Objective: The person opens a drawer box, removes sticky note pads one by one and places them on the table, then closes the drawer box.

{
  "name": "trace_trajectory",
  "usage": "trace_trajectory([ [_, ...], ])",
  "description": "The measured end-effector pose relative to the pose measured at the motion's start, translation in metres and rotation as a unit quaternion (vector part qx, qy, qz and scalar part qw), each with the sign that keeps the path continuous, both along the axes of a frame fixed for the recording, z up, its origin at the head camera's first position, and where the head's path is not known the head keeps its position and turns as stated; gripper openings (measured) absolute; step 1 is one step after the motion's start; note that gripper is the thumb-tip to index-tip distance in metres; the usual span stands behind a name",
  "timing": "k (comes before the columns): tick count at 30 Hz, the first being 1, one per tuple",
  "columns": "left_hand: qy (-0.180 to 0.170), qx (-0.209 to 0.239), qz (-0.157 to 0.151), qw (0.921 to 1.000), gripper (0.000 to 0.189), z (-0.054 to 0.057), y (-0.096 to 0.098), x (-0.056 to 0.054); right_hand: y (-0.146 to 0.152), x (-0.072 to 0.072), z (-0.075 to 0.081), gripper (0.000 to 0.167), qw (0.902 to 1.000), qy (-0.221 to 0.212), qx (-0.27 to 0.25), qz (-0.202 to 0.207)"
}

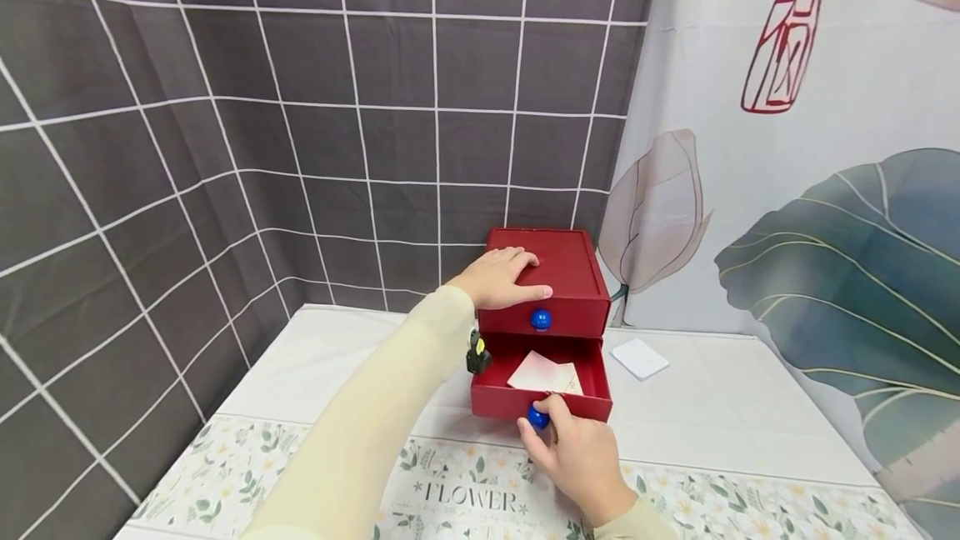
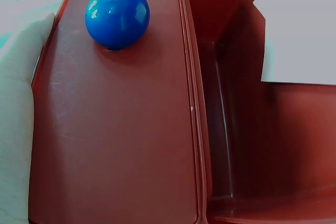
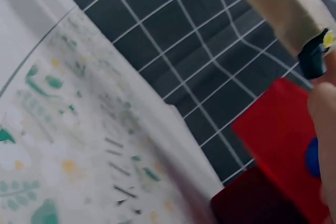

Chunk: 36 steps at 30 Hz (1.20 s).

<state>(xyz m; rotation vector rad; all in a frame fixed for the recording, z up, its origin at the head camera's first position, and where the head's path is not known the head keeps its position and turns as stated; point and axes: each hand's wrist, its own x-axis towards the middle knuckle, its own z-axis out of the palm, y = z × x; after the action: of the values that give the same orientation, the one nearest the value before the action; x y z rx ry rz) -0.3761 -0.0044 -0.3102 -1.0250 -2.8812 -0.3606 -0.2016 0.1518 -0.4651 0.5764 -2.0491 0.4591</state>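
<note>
White table point(image 1: 712, 415) (floral band point(image 1: 217, 461)): red drawer box point(image 1: 573, 317), white card point(image 1: 640, 358) beside.

Glare spots the upper blue knob point(image 2: 117, 19); the head view is bright, right wrist blurred.

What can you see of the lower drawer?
The lower drawer is a red, open-topped tray with smooth walls; whether plastic or coated board, I cannot tell. Its front bears a round, glossy blue knob. It stands pulled out toward the person, below the shut upper drawer. Pale papers lie inside, overlapping. The right hand holds the knob with thumb and finger.
</note>
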Motion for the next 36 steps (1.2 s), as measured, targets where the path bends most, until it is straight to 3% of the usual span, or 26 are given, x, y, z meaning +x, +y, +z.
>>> trace_trajectory([
  [5, 0.001, 0.004, -0.002, 1.0000, 0.071, -0.001, -0.001, 0.000, 0.006, -0.008, 0.026, 0.032, 0.9932, 0.097, -0.012, 0.063],
  [7, 0.002, 0.004, -0.004, 1.0000, 0.071, -0.001, -0.001, 0.000, 0.009, -0.013, 0.041, 0.025, 0.9929, 0.103, -0.005, 0.060],
  [8, 0.001, 0.005, -0.004, 1.0000, 0.071, -0.001, -0.001, -0.001, 0.010, -0.016, 0.049, 0.020, 0.9953, 0.084, 0.002, 0.048],
  [10, -0.003, 0.005, 0.000, 1.0000, 0.072, -0.001, -0.002, -0.001, 0.013, -0.021, 0.066, 0.011, 0.9997, -0.003, 0.016, 0.021],
  [12, -0.004, 0.005, 0.003, 1.0000, 0.072, -0.001, -0.001, -0.001, 0.016, -0.028, 0.080, 0.010, 0.9919, -0.121, 0.038, -0.007],
  [14, -0.009, 0.006, 0.003, 0.9999, 0.073, -0.001, -0.001, -0.001, 0.019, -0.037, 0.092, 0.012, 0.9677, -0.245, 0.057, -0.021],
  [16, -0.011, 0.007, 0.002, 0.9999, 0.073, 0.000, 0.000, -0.001, 0.024, -0.049, 0.100, 0.010, 0.9400, -0.332, 0.075, -0.016],
  [18, -0.012, 0.007, 0.002, 0.9999, 0.073, 0.001, 0.000, 0.000, 0.028, -0.060, 0.105, 0.007, 0.9154, -0.390, 0.099, -0.004],
  [20, -0.013, 0.008, 0.003, 0.9999, 0.072, 0.002, -0.001, 0.001, 0.030, -0.069, 0.105, 0.007, 0.8976, -0.423, 0.124, 0.004],
  [23, -0.007, 0.006, 0.004, 0.9999, 0.072, 0.002, 0.000, 0.001, 0.030, -0.079, 0.101, 0.011, 0.8857, -0.435, 0.163, 0.003],
  [27, -0.001, 0.003, 0.001, 1.0000, 0.072, -0.001, 0.002, -0.003, 0.028, -0.084, 0.093, 0.020, 0.8814, -0.430, 0.196, -0.003],
  [36, 0.007, 0.000, 0.005, 1.0000, 0.073, -0.004, 0.001, -0.007, 0.023, -0.082, 0.086, 0.025, 0.8977, -0.381, 0.221, -0.001],
])
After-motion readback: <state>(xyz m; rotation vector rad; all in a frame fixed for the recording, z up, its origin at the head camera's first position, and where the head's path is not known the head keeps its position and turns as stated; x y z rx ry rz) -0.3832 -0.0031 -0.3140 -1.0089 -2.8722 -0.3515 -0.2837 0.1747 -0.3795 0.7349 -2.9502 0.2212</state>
